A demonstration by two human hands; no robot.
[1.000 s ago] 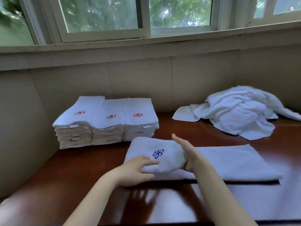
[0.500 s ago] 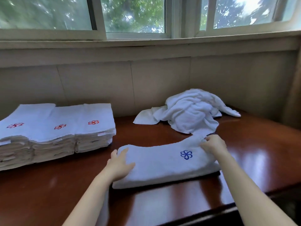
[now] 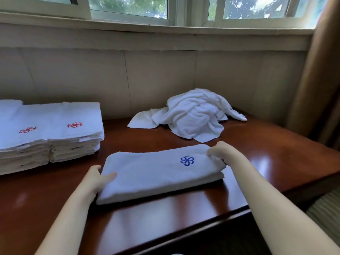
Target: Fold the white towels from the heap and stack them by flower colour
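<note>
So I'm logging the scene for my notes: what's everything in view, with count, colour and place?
folded towel with blue flower: one, white, front centre of table, held at both ends
stacks of folded towels with red flowers: at least two side by side, white, left, cut off by the frame
heap of unfolded towels: one, white, back right corner
table: one, dark red-brown
windows: above the wall
curtain: brown, far right
left hand: grips towel's left end
right hand: grips towel's right end

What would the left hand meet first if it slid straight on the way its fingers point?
Probably just the folded blue-flower towel itself: the left hand already holds its near end, fingers pointing along it toward the right hand.
</note>
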